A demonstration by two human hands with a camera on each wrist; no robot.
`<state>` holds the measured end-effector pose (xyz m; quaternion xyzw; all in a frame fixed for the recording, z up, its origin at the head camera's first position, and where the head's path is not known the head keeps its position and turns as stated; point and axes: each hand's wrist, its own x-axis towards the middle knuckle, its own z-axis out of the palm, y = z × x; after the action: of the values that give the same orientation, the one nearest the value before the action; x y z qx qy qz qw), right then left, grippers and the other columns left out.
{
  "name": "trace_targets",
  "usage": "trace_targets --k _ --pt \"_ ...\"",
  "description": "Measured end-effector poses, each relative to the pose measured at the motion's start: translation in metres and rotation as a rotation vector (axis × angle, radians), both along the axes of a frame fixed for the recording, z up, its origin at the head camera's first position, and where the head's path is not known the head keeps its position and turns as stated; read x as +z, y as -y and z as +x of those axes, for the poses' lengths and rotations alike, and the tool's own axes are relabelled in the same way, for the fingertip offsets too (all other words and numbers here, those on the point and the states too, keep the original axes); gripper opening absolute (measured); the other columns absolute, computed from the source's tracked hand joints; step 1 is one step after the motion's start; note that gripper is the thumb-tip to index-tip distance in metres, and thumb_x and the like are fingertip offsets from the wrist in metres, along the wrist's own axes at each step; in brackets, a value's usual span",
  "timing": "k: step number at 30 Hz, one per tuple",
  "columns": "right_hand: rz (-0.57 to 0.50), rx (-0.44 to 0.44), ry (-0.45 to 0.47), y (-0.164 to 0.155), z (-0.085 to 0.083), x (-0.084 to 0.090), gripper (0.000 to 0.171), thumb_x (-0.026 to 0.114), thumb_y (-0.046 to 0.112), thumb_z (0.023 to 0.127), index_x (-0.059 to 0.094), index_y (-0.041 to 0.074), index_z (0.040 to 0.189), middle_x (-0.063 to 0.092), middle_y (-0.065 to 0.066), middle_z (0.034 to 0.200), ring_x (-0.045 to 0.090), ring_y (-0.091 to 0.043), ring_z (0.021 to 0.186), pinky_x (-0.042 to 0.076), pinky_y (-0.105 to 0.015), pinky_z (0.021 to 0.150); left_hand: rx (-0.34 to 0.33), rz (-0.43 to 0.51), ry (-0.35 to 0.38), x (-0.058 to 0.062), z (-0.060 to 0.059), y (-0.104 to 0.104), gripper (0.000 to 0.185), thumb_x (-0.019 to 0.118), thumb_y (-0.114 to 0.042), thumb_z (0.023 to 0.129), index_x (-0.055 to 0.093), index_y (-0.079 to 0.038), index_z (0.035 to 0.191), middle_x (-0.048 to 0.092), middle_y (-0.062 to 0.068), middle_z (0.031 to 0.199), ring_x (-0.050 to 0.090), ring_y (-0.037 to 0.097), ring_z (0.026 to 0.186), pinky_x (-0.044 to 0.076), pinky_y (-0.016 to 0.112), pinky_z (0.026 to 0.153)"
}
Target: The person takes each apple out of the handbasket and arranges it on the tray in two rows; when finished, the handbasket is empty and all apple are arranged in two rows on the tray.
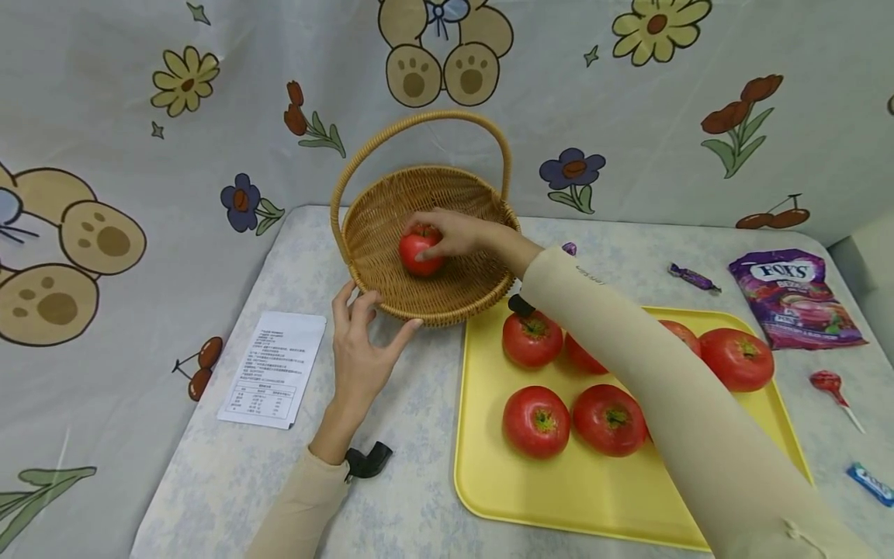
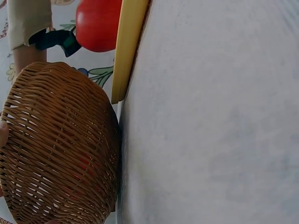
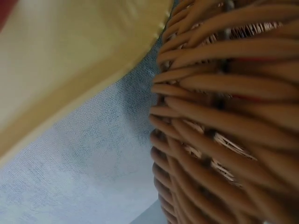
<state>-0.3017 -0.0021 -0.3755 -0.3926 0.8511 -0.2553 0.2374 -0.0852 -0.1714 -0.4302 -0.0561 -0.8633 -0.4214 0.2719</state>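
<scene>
A wicker basket [image 1: 447, 317] with a tall arched handle stands at the back of the table, its mouth tipped toward me. Inside it, a red apple [image 1: 417, 256] lies under my right hand [image 1: 457, 233], whose thumb and fingers grip it from above. My left hand [image 1: 363, 353] holds the basket's front left rim, thumb and fingers spread apart along it. The left wrist view shows the woven side of the basket [image 2: 60, 140], with red showing through the gaps. Close-up weave of the basket [image 3: 224, 116] fills the right part of the right wrist view; the right hand is outside that view.
On the right, a yellow tray [image 1: 531, 497] bears several red apples [image 1: 536, 421], partly behind my right sleeve. Past it lie a purple candy bag [image 1: 792, 299], a wrapped candy [image 1: 693, 278], a lollipop [image 1: 827, 382] and a blue-wrapped sweet [image 1: 871, 483]. A printed paper [image 1: 275, 369] lies left.
</scene>
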Motion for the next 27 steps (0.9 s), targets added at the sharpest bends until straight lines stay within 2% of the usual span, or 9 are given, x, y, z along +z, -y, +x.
trace_targets --k 9,19,27 --pt "0.047 0.023 -0.006 0.002 0.005 0.002 0.053 0.072 0.033 0.09 0.05 0.025 0.138 0.042 -0.013 0.142 0.044 -0.029 0.129 0.042 -0.047 0.108 0.004 -0.01 -0.007 0.0 0.0 0.001 0.059 0.084 -0.037 0.078 0.055 -0.004 0.117 0.034 0.02 0.147 0.053 0.033 0.124 0.057 0.044 0.091" --pt "-0.007 0.026 -0.062 -0.004 0.004 -0.001 0.05 0.075 0.029 0.087 0.054 0.024 0.133 0.046 -0.012 0.135 0.046 -0.027 0.124 0.046 -0.044 0.104 0.009 -0.027 -0.02 -0.001 0.0 0.0 0.061 0.086 -0.036 0.075 0.055 -0.002 0.116 0.034 0.021 0.147 0.057 0.031 0.118 0.058 0.041 0.09" --pt "-0.06 0.021 -0.084 -0.016 0.009 0.015 0.05 0.076 0.03 0.086 0.056 0.023 0.132 0.047 -0.011 0.131 0.05 -0.026 0.119 0.048 -0.043 0.101 0.005 -0.019 -0.017 -0.002 -0.001 0.001 0.057 0.084 -0.037 0.078 0.056 -0.004 0.116 0.034 0.02 0.147 0.055 0.032 0.12 0.058 0.041 0.09"
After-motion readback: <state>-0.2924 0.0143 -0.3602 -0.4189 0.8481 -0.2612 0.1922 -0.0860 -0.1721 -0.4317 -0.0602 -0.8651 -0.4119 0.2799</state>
